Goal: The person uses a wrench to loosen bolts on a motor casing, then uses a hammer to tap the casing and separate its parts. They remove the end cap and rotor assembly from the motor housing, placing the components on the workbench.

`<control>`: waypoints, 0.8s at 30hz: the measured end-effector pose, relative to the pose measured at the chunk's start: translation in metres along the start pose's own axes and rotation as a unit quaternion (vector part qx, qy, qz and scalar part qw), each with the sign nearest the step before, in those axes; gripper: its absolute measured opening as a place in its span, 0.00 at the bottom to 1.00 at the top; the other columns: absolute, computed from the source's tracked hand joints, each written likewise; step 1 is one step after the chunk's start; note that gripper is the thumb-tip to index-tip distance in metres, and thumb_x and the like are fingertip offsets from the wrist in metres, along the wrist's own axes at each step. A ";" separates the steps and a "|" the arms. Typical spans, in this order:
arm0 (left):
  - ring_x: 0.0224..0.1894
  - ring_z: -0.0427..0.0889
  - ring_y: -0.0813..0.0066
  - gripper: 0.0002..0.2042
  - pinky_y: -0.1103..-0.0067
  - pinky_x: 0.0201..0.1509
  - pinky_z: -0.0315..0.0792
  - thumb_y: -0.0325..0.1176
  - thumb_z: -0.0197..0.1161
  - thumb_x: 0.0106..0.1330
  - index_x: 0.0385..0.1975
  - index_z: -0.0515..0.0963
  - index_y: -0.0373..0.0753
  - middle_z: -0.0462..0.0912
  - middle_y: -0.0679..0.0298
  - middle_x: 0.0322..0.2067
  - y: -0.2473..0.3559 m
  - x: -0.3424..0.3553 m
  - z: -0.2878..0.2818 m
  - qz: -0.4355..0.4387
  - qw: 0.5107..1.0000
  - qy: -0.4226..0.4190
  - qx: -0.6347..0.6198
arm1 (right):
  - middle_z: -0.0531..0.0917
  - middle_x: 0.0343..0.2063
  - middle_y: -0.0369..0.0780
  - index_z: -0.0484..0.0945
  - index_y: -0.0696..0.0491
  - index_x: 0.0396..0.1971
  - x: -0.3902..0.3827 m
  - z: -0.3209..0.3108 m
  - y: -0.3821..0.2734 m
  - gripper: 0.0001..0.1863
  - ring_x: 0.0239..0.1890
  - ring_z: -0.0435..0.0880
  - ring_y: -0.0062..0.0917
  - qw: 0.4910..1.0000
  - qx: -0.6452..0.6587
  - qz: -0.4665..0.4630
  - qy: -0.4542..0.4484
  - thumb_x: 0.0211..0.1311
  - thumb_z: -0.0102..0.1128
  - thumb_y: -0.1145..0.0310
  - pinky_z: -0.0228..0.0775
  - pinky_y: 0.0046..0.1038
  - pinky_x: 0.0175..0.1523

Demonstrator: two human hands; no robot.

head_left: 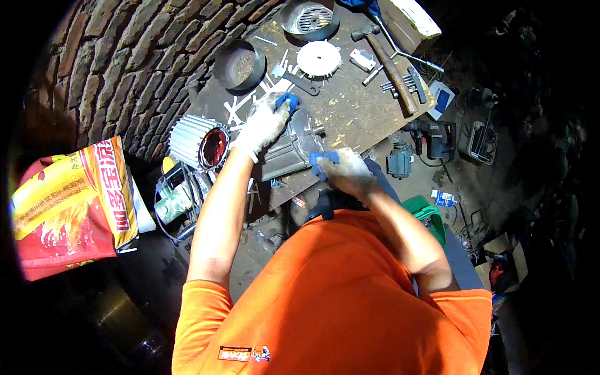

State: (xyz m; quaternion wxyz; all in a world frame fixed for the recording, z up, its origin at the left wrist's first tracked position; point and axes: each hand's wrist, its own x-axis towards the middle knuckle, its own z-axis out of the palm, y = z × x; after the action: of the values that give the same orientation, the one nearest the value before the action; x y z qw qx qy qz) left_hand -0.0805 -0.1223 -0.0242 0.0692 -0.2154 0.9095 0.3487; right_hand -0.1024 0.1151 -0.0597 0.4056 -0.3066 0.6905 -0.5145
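A grey metal motor housing (278,160) with ribs along its side lies at the near edge of the wooden table. My left hand (265,125), in a white work glove with blue fingertips, rests over its far left side, fingers curled against it. At the housing's right end is my right hand (347,172), gloved the same way, its blue fingertips bent together; what they hold, if anything, is hidden. To the left stands a finned motor stator (190,142) with reddish windings inside. White strips (236,110) lie scattered beyond my left hand, near a flat-bladed scraper (297,81).
On the table (350,112) are a round dark pan (240,65), a vented metal cover (310,22), a white fan wheel (319,59) and a hammer (390,72). A power drill (434,139) lies on the floor at right; a red-yellow sack (75,206) stands left.
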 end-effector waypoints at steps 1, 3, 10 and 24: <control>0.40 0.79 0.75 0.16 0.77 0.48 0.72 0.42 0.61 0.67 0.46 0.80 0.36 0.83 0.60 0.38 0.006 -0.001 0.000 0.000 0.998 -0.017 -0.056 | 0.78 0.20 0.47 0.79 0.56 0.23 0.001 -0.005 -0.002 0.19 0.24 0.75 0.40 0.999 -0.005 0.032 -0.022 0.62 0.55 0.55 0.68 0.41 0.32; 0.36 0.77 0.77 0.14 0.79 0.44 0.72 0.40 0.62 0.65 0.43 0.80 0.36 0.82 0.64 0.34 0.019 0.001 -0.008 -0.018 0.995 -0.056 -0.085 | 0.79 0.22 0.52 0.79 0.56 0.23 0.003 -0.012 -0.013 0.19 0.28 0.78 0.51 0.989 0.021 0.139 -0.050 0.60 0.55 0.54 0.70 0.45 0.35; 0.35 0.79 0.71 0.17 0.72 0.44 0.72 0.44 0.57 0.68 0.44 0.80 0.36 0.83 0.61 0.33 0.004 0.008 -0.009 -0.008 0.994 -0.068 0.081 | 0.80 0.17 0.44 0.82 0.59 0.23 0.005 -0.002 0.010 0.23 0.21 0.78 0.29 0.979 0.133 0.157 0.016 0.63 0.58 0.51 0.71 0.36 0.32; 0.54 0.77 0.46 0.31 0.62 0.59 0.70 0.53 0.67 0.56 0.54 0.77 0.36 0.78 0.42 0.51 0.037 -0.038 -0.008 -0.065 0.992 0.017 0.102 | 0.84 0.37 0.53 0.79 0.58 0.42 0.044 -0.009 0.027 0.22 0.39 0.85 0.47 0.991 0.082 0.096 0.039 0.62 0.61 0.53 0.75 0.43 0.43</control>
State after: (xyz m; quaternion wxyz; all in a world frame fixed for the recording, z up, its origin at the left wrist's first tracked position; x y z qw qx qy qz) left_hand -0.0619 -0.0903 0.0145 0.0979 -0.2720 0.9254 0.2449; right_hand -0.1322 0.0897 -0.0953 0.4497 -0.1836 0.6876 -0.5397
